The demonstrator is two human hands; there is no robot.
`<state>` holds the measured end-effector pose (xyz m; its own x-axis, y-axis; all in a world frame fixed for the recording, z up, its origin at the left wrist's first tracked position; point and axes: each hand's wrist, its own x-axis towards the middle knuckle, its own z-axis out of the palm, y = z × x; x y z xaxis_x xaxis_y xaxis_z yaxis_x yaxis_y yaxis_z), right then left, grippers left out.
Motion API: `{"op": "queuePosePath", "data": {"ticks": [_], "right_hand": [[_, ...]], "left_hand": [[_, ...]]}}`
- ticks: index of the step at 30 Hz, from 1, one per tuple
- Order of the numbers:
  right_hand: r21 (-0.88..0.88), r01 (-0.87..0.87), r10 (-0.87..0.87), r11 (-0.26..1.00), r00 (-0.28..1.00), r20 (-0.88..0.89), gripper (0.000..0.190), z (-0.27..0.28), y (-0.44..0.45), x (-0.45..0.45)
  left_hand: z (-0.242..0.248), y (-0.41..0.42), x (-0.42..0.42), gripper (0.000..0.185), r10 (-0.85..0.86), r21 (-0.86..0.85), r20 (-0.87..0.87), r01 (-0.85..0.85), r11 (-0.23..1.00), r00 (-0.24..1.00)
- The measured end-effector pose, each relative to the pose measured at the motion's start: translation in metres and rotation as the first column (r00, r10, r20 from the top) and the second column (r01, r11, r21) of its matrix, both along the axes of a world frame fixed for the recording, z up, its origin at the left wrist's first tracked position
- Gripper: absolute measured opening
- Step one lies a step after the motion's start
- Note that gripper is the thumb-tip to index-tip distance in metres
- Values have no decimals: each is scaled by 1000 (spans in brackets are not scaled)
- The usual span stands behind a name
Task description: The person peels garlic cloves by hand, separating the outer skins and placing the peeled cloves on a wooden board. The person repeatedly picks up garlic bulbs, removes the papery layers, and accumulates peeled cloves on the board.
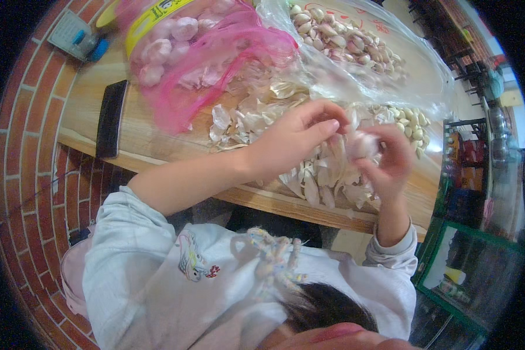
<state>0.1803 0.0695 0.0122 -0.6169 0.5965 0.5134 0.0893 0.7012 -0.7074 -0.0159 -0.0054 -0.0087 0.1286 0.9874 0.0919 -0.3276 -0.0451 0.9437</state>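
Note:
My right hand (391,157) holds a whitish garlic bulb (362,145), blurred, between thumb and fingers. Close to its left side is my left hand (302,131), with the fingers curled and the thumb near their tips; whether anything is pinched there cannot be made out. Under both hands lies a heap of papery garlic skins (313,186) on the wooden table (157,140). Peeled garlic cloves (413,124) form a small pile just beyond my right hand.
A pink mesh bag (192,87) of whole bulbs (157,51) lies at the back left. Unpeeled cloves (345,39) rest on a clear plastic bag (376,87). Left are a phone (111,118) and a blue-capped bottle (89,46), beside a brick wall (22,144).

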Motion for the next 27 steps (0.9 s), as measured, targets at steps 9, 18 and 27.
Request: {"op": "queuePosePath", "data": {"ticks": [9,18,27], "right_hand": [[190,239,-211,952,965,-156,42,-5,2,5],[365,106,-93,925,994,-51,44,-7,-2,-5],[40,-32,26,999,990,136,40,3,-11,-13]], "left_hand": [[11,-4,-10,13,231,280,-742,-22,960,629],[8,2,-5,52,-61,273,-272,138,952,960],[-6,8,-1,32,-347,-81,-4,346,935,938]]}}
